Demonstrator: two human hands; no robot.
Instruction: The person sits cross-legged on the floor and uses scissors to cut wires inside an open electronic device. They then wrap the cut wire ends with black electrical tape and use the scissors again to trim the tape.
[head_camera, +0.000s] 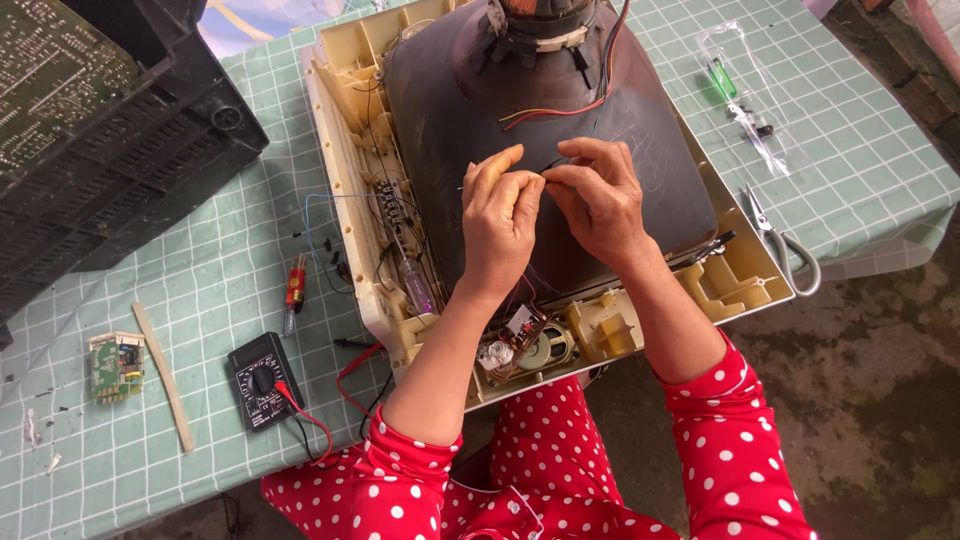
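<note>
The table (180, 300) is covered with a pale green checked cloth (870, 150). The floor (880, 400) to the right is bare, mottled grey-brown concrete. Lighting is even daylight with soft shadows.

- The picture tube (560, 110) under my hands looked like dull, dusty, dark glass.
- Its frame (340, 150) was yellowed cream plastic, matt.
- The tablecloth (200, 290) was smooth green checked cloth.
- The scissors (775, 240) were shiny metal.
</note>
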